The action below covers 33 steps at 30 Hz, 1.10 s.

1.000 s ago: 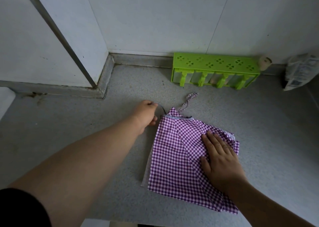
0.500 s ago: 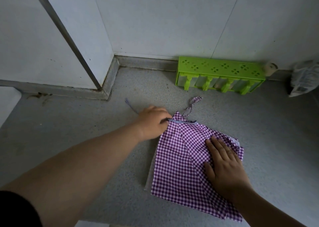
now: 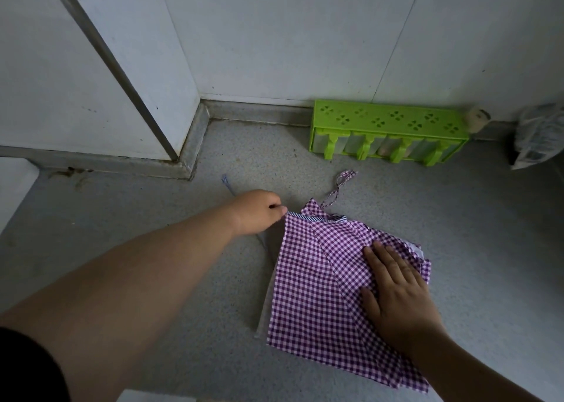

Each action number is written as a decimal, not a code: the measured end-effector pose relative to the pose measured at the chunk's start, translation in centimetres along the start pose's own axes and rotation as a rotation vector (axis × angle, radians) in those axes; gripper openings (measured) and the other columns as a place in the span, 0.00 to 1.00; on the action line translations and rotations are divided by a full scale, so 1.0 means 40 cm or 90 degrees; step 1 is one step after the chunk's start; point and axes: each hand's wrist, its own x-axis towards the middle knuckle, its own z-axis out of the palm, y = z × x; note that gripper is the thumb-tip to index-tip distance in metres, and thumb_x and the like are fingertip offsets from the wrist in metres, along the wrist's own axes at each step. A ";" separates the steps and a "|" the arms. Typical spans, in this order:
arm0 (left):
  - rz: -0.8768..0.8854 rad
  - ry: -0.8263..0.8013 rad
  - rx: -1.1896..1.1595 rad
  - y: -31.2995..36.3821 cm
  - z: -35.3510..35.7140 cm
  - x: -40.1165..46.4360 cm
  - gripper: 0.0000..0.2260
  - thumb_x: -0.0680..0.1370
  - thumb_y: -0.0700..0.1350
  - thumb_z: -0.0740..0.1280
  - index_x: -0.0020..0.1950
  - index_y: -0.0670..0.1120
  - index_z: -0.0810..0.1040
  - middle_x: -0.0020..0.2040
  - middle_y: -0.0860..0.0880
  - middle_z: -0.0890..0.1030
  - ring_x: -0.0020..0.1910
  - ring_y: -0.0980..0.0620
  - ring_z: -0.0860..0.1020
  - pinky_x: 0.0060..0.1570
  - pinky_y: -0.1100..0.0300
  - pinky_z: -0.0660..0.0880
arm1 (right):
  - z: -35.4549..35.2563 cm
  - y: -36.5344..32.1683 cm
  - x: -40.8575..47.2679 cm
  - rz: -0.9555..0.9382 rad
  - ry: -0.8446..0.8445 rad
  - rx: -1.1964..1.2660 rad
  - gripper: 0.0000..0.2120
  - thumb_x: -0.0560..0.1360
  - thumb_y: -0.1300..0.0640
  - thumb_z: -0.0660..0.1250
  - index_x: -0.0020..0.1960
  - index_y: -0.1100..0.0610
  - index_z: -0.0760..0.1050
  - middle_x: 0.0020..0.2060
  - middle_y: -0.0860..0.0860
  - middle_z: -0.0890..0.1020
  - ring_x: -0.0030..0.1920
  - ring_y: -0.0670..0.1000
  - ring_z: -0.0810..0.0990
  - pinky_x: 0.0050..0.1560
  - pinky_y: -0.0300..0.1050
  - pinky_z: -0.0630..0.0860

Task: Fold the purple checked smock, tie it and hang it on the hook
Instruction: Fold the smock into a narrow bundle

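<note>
The purple checked smock (image 3: pixel 317 282) lies folded flat on the grey speckled counter (image 3: pixel 152 224). My right hand (image 3: pixel 396 294) presses flat on the smock's right side with straight fingers. My left hand (image 3: pixel 259 210) pinches the striped tie string at the smock's top left corner. That string's free end (image 3: pixel 226 181) trails away to the upper left behind my left hand. A second checked tie (image 3: pixel 338 188) runs up from the top edge of the smock. No hook is in view.
A green plastic rack (image 3: pixel 387 133) stands against the back wall. A small roll (image 3: pixel 476 120) and a crumpled plastic bag (image 3: pixel 540 139) sit at the far right. White wall panels and a corner post (image 3: pixel 122 75) close off the back left.
My left hand has taken hold of the tie string at the smock's top left corner and drawn it leftward, so its end now trails upper left. My right hand has stayed pressed on the smock.
</note>
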 end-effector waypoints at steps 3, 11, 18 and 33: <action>-0.020 0.053 0.123 -0.031 -0.036 0.006 0.16 0.85 0.57 0.61 0.41 0.51 0.74 0.40 0.50 0.78 0.39 0.49 0.77 0.37 0.55 0.68 | -0.003 -0.001 0.000 0.003 -0.005 -0.004 0.35 0.80 0.33 0.41 0.82 0.44 0.36 0.81 0.44 0.37 0.79 0.45 0.34 0.79 0.50 0.35; -0.057 0.297 0.305 -0.106 -0.090 -0.021 0.21 0.82 0.57 0.63 0.71 0.48 0.74 0.68 0.44 0.71 0.67 0.42 0.71 0.67 0.44 0.69 | -0.016 -0.006 -0.001 0.004 -0.021 0.004 0.36 0.79 0.32 0.40 0.81 0.44 0.33 0.80 0.43 0.34 0.79 0.46 0.31 0.78 0.49 0.32; 0.446 -0.007 0.413 0.097 0.155 -0.133 0.24 0.83 0.55 0.61 0.79 0.57 0.66 0.83 0.50 0.61 0.81 0.47 0.60 0.79 0.43 0.60 | -0.027 -0.010 -0.003 -0.003 -0.046 -0.002 0.36 0.79 0.32 0.37 0.81 0.45 0.32 0.80 0.46 0.34 0.80 0.48 0.32 0.78 0.51 0.34; 0.398 -0.043 0.539 0.053 0.187 -0.179 0.25 0.82 0.44 0.66 0.78 0.53 0.65 0.81 0.47 0.64 0.78 0.42 0.65 0.74 0.43 0.69 | -0.058 -0.037 -0.197 -0.172 -0.123 -0.100 0.42 0.70 0.24 0.57 0.75 0.49 0.69 0.73 0.50 0.74 0.72 0.52 0.74 0.72 0.56 0.65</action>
